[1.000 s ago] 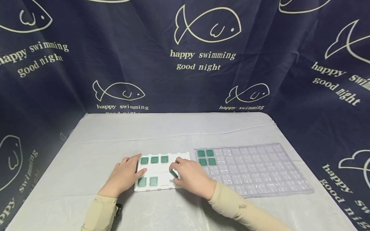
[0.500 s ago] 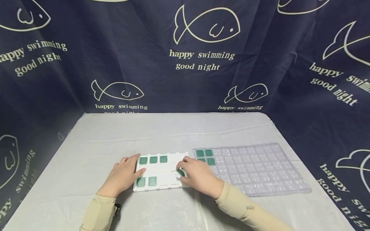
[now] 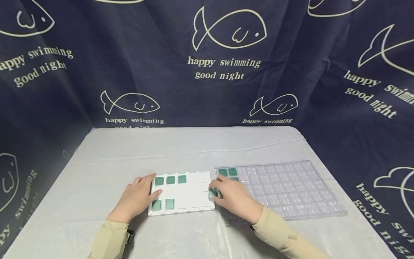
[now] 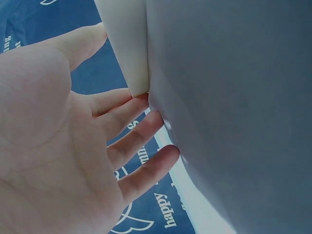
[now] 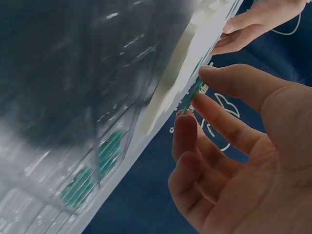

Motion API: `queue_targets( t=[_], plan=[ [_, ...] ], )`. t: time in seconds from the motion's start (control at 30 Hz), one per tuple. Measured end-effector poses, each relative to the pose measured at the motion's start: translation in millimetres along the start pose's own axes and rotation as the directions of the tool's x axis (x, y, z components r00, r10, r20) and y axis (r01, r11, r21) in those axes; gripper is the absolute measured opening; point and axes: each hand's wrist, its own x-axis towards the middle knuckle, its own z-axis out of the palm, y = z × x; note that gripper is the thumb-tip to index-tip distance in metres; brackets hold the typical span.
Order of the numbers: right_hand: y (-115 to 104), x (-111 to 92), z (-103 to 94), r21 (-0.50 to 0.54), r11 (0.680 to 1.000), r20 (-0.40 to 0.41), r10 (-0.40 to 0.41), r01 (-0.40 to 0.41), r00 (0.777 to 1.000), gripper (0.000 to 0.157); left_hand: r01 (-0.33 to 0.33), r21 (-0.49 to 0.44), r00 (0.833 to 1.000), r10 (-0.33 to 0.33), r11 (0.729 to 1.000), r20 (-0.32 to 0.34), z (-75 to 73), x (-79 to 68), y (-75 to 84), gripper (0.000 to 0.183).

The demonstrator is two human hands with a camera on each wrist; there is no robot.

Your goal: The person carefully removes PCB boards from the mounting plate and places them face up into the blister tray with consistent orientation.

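Observation:
My right hand point(image 3: 237, 198) pinches a small green square board point(image 3: 212, 193) between thumb and fingers, at the right edge of a white tray point(image 3: 194, 185). Seen edge-on in the right wrist view, the thin board point(image 5: 191, 96) is between the fingertips. My left hand point(image 3: 136, 198) rests at the tray's left edge, thumb over the top and fingers along the side. In the left wrist view the fingers of this hand point(image 4: 63, 131) look fairly straight. Several green squares lie on the white tray: an upper row point(image 3: 170, 180) and a lower pair point(image 3: 169, 204).
A clear plastic tray point(image 3: 275, 187) with many compartments lies to the right of the white tray. Green squares point(image 3: 232, 171) fill compartments at its upper left corner; my right hand partly hides them. A white cloth point(image 3: 194, 144) covers the table, with a dark blue printed curtain point(image 3: 174, 72) behind.
My right hand has moved right with the green board, from above the white tray to its right edge. The left hand has stayed at the left edge.

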Motion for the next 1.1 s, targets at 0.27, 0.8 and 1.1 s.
queue_targets(
  t=[0.27,0.8,1.1],
  plan=[
    [13.2,-6.2,-3.6,0.015,0.998,-0.008,0.055,-0.055,0.998,0.029,-0.010,-0.003,1.000,0.010,1.000,-0.010,1.3,1.5,-2.4,0.071],
    [36.7,-14.9,-0.9,0.010,0.987,0.007,0.162,-0.162,0.987,0.030,0.002,-0.007,1.000,-0.002,1.000,-0.006,6.2,1.0,-5.7,0.072],
    [41.5,-14.3,1.5,0.004,0.986,0.025,0.169,-0.169,0.985,0.030,0.002,-0.002,1.000,-0.002,1.000,-0.010,7.6,1.7,-5.0,0.071]
  ],
)
